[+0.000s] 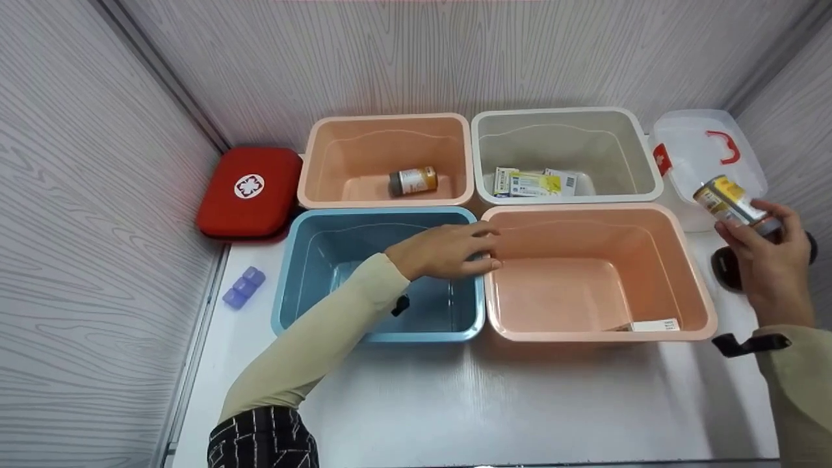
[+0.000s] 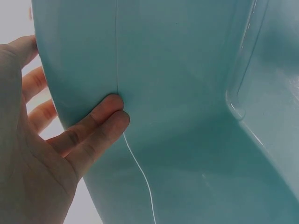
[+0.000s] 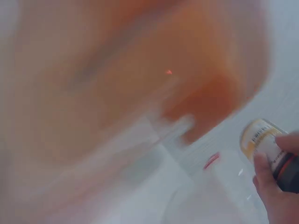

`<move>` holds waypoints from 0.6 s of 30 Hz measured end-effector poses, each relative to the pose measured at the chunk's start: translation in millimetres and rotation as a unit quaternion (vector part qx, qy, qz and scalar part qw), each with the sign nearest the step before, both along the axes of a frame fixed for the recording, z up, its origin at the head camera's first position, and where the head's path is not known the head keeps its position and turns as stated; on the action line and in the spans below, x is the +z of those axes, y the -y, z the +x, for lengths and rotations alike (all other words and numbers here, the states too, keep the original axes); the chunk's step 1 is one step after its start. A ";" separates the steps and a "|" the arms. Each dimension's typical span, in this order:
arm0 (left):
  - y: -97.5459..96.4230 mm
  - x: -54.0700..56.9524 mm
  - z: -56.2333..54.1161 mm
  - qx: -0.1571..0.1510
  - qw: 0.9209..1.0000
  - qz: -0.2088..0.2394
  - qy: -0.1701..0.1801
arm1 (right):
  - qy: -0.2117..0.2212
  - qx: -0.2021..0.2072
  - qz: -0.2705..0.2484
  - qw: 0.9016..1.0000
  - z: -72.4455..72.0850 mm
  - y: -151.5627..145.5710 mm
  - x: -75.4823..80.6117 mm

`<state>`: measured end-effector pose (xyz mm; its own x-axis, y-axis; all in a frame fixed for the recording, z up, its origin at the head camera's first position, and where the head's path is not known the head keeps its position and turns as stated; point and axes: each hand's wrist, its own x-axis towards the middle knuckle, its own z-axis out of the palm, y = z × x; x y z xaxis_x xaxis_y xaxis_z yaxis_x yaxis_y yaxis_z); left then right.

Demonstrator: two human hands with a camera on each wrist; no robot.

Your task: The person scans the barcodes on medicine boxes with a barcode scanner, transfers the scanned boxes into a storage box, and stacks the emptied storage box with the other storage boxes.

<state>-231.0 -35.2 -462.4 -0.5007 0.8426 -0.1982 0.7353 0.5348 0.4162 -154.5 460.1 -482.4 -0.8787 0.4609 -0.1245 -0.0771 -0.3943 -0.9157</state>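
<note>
My right hand (image 1: 773, 260) grips a small bottle (image 1: 731, 200) with a yellow-and-white label, raised beside the right end of the front pink bin (image 1: 699, 305). In the right wrist view the fingers and thumb lie round the bottle (image 3: 265, 139), near its dark end. My left hand (image 1: 442, 252) rests at the right rim of the blue bin (image 1: 478, 286), its loosely extended fingers reaching towards the front pink bin. The left wrist view has two fingertips (image 2: 114, 109) against the blue wall, with other fingers behind its edge.
Another bottle (image 1: 416, 181) lies in the back pink bin (image 1: 312, 162). Several medicine boxes (image 1: 536, 184) lie in the white bin (image 1: 640, 156). A red first-aid case (image 1: 250, 211), a purple pill organizer (image 1: 244, 287) and a clear-lidded box (image 1: 695, 133) flank the bins. A white box (image 1: 653, 325) lies in the front pink bin.
</note>
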 end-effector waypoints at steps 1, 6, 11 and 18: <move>0.0 0.3 -0.1 0.000 1.000 0.000 0.000 | -0.010 0.023 0.015 1.000 -5.6 2.3 9.0; -0.3 1.0 0.5 0.001 1.000 -0.001 0.000 | -0.057 0.114 0.055 0.990 -37.8 24.3 50.4; -1.1 0.8 1.2 0.000 1.000 -0.003 -0.006 | -0.080 0.194 0.016 0.978 -74.6 61.7 80.4; -1.7 0.0 2.2 0.001 1.000 0.003 -0.007 | -0.016 0.289 0.015 0.957 -119.7 129.5 88.3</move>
